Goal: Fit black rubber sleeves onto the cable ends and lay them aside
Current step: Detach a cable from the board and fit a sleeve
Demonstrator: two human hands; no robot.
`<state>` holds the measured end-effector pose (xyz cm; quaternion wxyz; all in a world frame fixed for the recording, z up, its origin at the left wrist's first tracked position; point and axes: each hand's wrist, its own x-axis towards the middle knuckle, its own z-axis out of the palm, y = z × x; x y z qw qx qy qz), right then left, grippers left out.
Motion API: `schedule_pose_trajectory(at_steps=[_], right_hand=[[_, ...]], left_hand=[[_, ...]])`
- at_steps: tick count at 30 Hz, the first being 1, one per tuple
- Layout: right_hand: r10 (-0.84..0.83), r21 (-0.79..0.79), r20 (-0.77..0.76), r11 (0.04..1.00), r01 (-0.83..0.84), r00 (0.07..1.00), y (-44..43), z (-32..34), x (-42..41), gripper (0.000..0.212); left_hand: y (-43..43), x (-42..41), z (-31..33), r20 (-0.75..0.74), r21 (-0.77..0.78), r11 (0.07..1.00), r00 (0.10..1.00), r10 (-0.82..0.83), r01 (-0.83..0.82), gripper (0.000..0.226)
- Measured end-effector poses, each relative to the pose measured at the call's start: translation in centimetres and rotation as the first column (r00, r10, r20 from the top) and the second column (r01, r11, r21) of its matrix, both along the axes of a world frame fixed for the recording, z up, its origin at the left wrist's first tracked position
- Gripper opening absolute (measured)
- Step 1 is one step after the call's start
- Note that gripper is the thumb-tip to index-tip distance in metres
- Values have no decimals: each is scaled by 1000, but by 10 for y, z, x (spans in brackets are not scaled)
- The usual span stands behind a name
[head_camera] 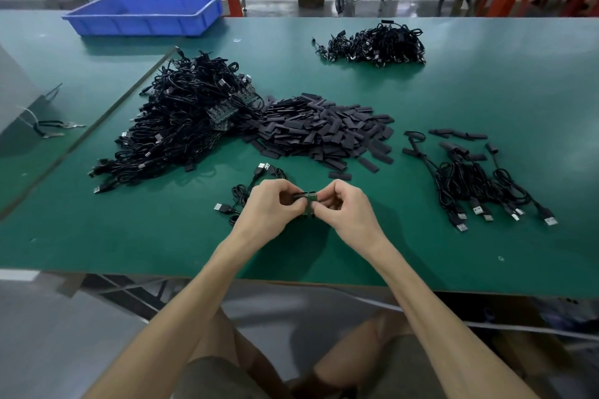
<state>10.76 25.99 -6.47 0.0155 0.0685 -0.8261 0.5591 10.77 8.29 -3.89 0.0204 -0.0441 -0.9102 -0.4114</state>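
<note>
My left hand [270, 204] and my right hand [343, 207] meet over the near middle of the green table [486, 256]. Both pinch small green circuit boards [306, 199] at the ends of black USB cables [251, 186], whose plugs lie just left of my left hand. A heap of flat black rubber sleeves [324, 131] lies beyond my hands. To the left rises a big pile of unsleeved black cables [181, 120]. On the right lie several sleeved cables [476, 181] side by side.
A blue plastic tray [146, 13] stands at the far left of the table. Another pile of black cables [377, 44] sits at the far middle. A few loose sleeves [457, 134] lie beyond the sleeved cables. A grey board leans at the left edge.
</note>
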Motion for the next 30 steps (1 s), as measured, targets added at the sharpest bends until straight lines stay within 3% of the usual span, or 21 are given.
schedule_pose_trajectory(at_steps=[5,10,14,21,25,30], right_hand=[[-36,45,-34,998,37,999,-3,0,1,20],[-123,-127,-8,985,121,992,1,3,1,14],[-191,-233,14,954,189,981,3,2,0,9],[-252,-269,40,929,254,967,4,0,-3,6],[-289,-424,89,855,299,953,7,1,-5,3],[-331,-593,145,725,350,932,12,3,-5,8]], left_hand=[[10,9,-1,-34,-12,996,996,86,-86,7],[5,11,2,-144,7,1000,989,17,-16,12],[-20,13,4,-178,-76,997,984,-22,8,17],[-48,25,5,-345,-299,954,935,-85,-23,7],[-56,29,7,-348,-402,916,923,-166,13,12],[-65,26,2,-387,-471,877,916,-104,-99,26]])
